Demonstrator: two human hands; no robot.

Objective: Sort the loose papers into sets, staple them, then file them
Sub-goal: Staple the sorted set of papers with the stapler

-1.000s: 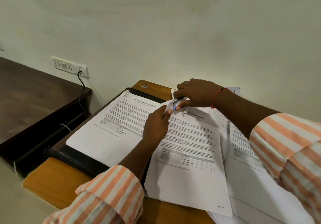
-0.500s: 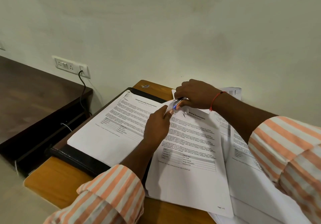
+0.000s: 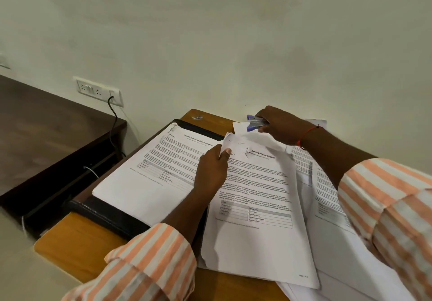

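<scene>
Now, from the head camera, we see a smooth orange-brown wooden table [image 3: 70, 242] with a rounded near corner, pushed against a plain pale wall. A black folder [image 3: 112, 216] with a padded, leather-like rim lies open on its left part, and a flat stack of printed sheets [image 3: 145, 179] rests inside it, squared and uncreased. To the right of that stack lies the set of papers [image 3: 257, 207] we are working on: thin white sheets with dense text and a small grey table, their upper left corner crumpled and curled up off the pile. Our left hand [image 3: 211, 172] pinches that corner, the thumb on top and the fingers tucked beneath the sheets. Our right hand [image 3: 282, 125] is curled round a small stapler [image 3: 254, 123], blue plastic with a silvery metal middle, its nose pointing left. The stapler sits just beyond the far edge of the set, clear of the pinched corner and over the corner of another white sheet. More loose papers [image 3: 327, 207] spread under the right forearm, overlapping unevenly. A thin red thread [image 3: 308, 134] circles the right wrist, and both sleeves are soft cloth in orange and white stripes. At left stands a dark brown desk [image 3: 46, 132], with a white socket plate [image 3: 98, 90] on the wall above it and a black cable [image 3: 114, 118] hanging from the plate.
</scene>
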